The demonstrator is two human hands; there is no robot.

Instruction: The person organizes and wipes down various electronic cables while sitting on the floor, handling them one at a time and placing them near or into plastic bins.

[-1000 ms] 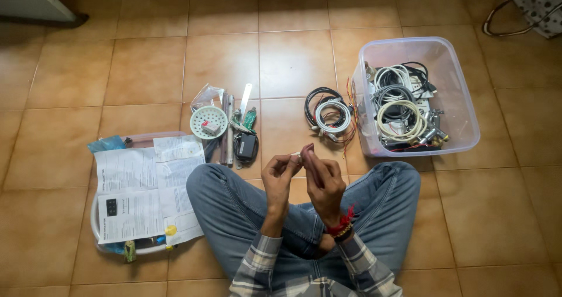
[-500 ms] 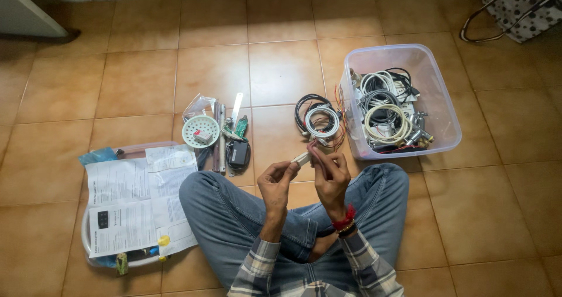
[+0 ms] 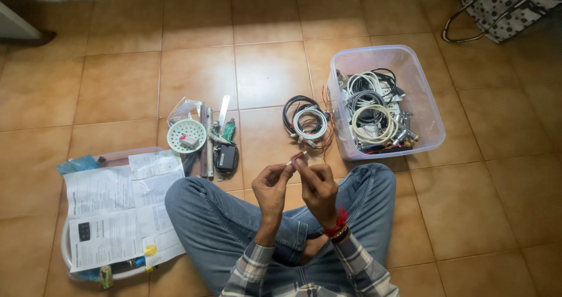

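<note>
Two hands are meeting above our crossed legs in the head view. Our left hand (image 3: 270,187) and right hand (image 3: 316,185) are pinching a small white connector (image 3: 297,157), its long axis pointing toward two o'clock. At two o'clock, a clear plastic tub (image 3: 422,86) is holding coiled cables (image 3: 370,106); more coils (image 3: 305,120) are lying beside it.

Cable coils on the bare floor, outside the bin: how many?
2. A black coil and a white coil overlapping it, both just left of the clear bin. More coils lie inside the bin; some may be hidden.
</note>
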